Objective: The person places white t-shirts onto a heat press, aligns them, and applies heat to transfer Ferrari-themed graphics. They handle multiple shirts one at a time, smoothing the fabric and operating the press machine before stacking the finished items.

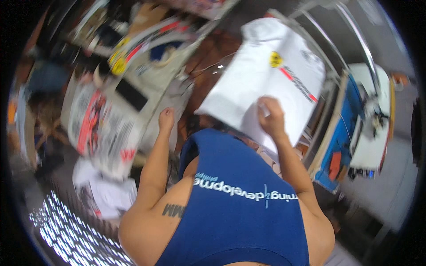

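A white T-shirt (248, 75) lies spread over a board ahead of me, a yellow badge and a red and black strip printed on it. Over its near part is my right hand (270, 116), its fingers curled closed around a small pale patch that is too blurred to name. Whether this hand touches the cloth, I cannot tell. My left hand (167, 119) hangs closed in a loose fist beside the left table's edge, and nothing shows sticking out of it. Nearest to it on that table are a black flat rectangle (131, 95) and a pale printed cloth (106, 133).
The left table (155, 95) also bears a tape roll (168, 54) and a curved printed piece (151, 40). Metal rails (359, 40) and a blue-sided frame (344, 128) stand at the right, with a white board (372, 133) beyond. White cloths (104, 193) lie low at the left.
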A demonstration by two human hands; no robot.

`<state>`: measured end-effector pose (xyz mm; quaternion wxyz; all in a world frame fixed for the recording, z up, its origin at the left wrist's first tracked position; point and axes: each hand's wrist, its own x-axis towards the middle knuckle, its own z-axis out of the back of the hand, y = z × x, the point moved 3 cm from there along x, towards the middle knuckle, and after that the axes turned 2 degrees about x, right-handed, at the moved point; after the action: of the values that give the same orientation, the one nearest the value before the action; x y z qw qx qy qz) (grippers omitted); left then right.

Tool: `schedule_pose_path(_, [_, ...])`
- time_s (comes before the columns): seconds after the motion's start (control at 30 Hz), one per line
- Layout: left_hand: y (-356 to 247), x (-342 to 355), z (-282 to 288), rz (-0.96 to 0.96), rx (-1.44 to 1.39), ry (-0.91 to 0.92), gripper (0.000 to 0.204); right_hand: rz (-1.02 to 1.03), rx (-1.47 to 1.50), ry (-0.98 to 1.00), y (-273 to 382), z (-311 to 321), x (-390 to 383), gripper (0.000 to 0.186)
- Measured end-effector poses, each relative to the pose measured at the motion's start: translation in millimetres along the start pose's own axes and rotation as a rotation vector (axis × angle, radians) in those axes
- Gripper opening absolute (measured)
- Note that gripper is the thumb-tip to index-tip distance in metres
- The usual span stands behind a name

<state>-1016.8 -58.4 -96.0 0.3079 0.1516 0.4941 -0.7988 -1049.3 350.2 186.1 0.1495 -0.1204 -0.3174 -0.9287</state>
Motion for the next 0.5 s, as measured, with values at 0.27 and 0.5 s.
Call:
schedule_pose_path(0.27, [-355,79,-161,-0.083,-0.307,0.835,0.066,-0.457,0.09,-0.209,80,6,-104,0.009])
schedule_pose_path(0.5, [-508,-45,-169,-1.124,-0.323,0.282,0.004,-0.858,0.188,-0.515,62,55,-141,0.014])
